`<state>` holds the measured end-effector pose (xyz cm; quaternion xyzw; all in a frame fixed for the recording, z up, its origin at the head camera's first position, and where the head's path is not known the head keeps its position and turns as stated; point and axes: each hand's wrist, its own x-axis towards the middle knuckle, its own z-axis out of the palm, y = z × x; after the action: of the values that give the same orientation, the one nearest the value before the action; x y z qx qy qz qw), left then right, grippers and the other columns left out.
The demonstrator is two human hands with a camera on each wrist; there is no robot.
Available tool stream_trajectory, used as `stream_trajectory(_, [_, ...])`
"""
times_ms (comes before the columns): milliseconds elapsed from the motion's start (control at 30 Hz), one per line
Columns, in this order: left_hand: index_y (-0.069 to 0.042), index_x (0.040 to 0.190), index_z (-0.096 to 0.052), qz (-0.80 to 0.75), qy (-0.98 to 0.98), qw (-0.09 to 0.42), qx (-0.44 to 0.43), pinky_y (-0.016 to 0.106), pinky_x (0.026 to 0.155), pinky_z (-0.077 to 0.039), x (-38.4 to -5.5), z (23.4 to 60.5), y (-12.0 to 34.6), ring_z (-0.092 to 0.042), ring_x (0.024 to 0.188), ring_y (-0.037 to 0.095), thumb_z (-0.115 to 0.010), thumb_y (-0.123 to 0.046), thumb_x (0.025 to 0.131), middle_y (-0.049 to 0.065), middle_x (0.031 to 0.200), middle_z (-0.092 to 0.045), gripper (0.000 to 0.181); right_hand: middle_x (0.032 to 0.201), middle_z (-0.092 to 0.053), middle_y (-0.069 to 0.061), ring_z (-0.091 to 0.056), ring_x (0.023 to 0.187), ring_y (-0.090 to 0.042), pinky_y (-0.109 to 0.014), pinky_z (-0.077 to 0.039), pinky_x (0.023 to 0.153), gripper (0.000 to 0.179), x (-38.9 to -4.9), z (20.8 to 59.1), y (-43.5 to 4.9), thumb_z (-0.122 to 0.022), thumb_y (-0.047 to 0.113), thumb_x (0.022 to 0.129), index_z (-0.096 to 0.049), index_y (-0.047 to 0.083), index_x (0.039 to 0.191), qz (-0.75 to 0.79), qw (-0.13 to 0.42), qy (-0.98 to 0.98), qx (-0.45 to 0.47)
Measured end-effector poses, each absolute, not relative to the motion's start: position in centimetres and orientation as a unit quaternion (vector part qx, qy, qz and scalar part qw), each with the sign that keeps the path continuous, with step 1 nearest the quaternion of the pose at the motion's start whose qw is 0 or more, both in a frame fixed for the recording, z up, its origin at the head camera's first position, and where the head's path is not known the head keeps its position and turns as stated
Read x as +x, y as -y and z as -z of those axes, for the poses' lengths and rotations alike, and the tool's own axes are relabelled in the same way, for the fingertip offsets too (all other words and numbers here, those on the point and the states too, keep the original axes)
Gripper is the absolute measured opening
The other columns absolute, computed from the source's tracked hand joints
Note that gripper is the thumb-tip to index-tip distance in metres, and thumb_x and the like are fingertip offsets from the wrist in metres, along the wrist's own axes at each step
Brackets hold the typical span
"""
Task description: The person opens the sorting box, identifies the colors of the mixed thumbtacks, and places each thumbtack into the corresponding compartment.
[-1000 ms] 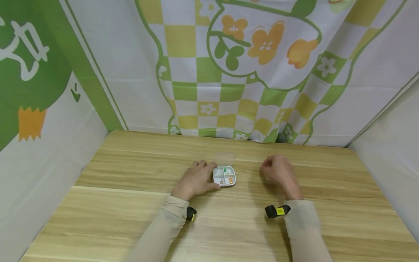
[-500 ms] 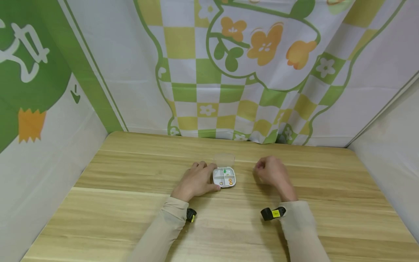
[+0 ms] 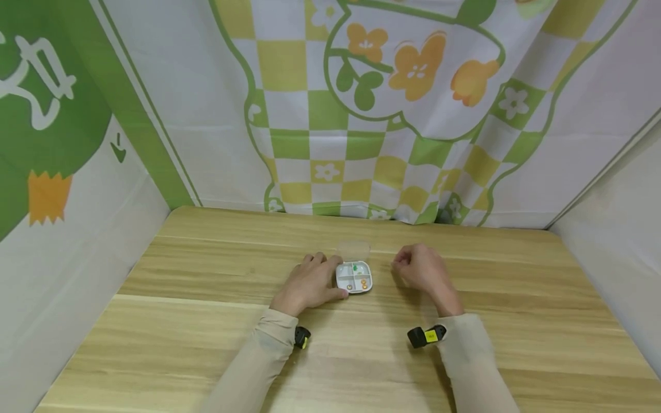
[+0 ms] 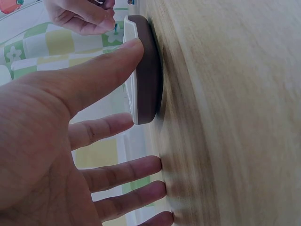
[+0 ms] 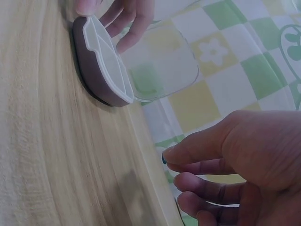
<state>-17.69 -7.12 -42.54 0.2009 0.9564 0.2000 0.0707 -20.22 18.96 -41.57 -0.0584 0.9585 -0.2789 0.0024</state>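
A small pill box [image 3: 353,277] with a white divided tray and dark sides lies on the table, its clear lid [image 3: 354,250] swung open toward the back. Small orange pieces [image 3: 364,284] sit in its front right compartment, a small round piece [image 3: 349,287] in the front left, and a green piece [image 3: 355,268] in the back right. My left hand [image 3: 310,282] holds the box's left side between thumb and index finger; the other fingers are spread. To the right of the box, my right hand [image 3: 423,269] pinches a tiny teal piece [image 5: 164,159] between thumb and index finger, above the table.
A wooden table [image 3: 217,332] extends around the box. A patterned curtain [image 3: 330,143] hangs along its back edge, and pale fabric walls [image 3: 609,241] stand at the sides. Each wrist wears a black camera strap [image 3: 426,336].
My right hand has moved left toward the pill box, still pinching the tiny piece. The left hand and the box have stayed in place.
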Motion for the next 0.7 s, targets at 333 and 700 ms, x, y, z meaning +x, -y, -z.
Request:
stream_trajectory(333, [-0.012,0.144,-0.054,-0.2,-0.957,0.069,0.201,0.056,0.091,-0.048,-17.8,42.3,7.1,-0.055,0.113,0.036,-0.082,-0.044,0.085,0.019,0.126,-0.059,0.072,0.069,-0.061,0.003,-0.054,0.067,-0.016,-0.034,-0.043,0.066,0.007,-20.2,41.5,-18.2,-0.072,0.013,0.087,-0.075,0.011,0.081,0.279,-0.006,-0.957,-0.08])
stream_trajectory(700, [-0.012,0.144,-0.054,-0.202,-0.956,0.073,0.201,0.055,0.09,-0.048,-17.7,42.4,7.1,-0.055,0.11,0.035,-0.082,-0.043,0.085,0.018,0.125,-0.059,0.072,0.071,-0.062,0.002,-0.054,0.066,-0.016,-0.033,-0.044,0.064,0.006,-20.0,41.9,-17.4,-0.072,0.009,0.087,-0.075,0.011,0.083,0.288,-0.003,-0.953,-0.092])
